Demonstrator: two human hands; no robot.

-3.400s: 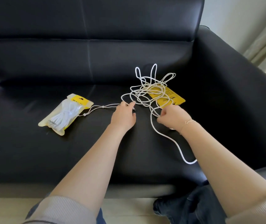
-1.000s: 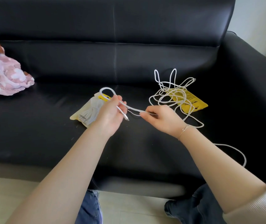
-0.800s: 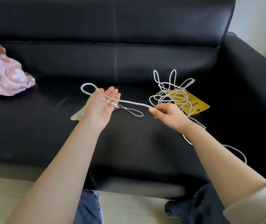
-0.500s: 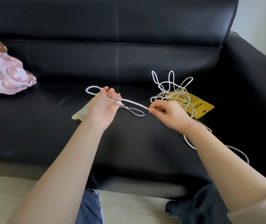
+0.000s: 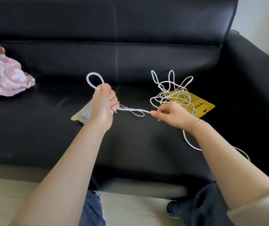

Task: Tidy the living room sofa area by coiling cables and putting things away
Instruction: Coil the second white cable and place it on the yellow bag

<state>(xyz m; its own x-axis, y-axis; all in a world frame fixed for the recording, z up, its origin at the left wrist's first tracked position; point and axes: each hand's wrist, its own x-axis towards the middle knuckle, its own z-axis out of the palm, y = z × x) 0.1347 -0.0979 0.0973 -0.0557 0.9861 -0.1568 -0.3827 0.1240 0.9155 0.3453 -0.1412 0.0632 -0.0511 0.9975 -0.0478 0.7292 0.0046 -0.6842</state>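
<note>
**White cable stretched between my two hands over a black sofa**

I am looking down at my own bare forearms reaching over the seat of a black leather sofa (image 5: 146,144). My left hand (image 5: 103,106) is clenched into a fist around a white cable (image 5: 133,109). A small rounded loop of it stands up above my knuckles, and the cable's short metal-tipped end pokes out beside my little finger. From that fist a short straight run of cable crosses to my right hand (image 5: 171,115), which pinches it between thumb and forefinger, the other fingers curled in. A thin slack loop of cable sags onto the seat beneath this run.

The rest of the cable lies in a loose tangle (image 5: 173,92) on the seat just behind my right hand, several loops leaning up against the backrest. The tangle partly covers a flat yellow packet (image 5: 202,106) (printed with dark lettering I cannot read). One strand trails from under my right wrist toward the seat's front edge on the right.

Behind my left hand, mostly hidden by it, lies a pale clear pouch (image 5: 84,114). At the far left of the seat sits a crumpled pink and white cloth (image 5: 4,77). A thin bracelet (image 5: 197,122) circles my right wrist.
</note>
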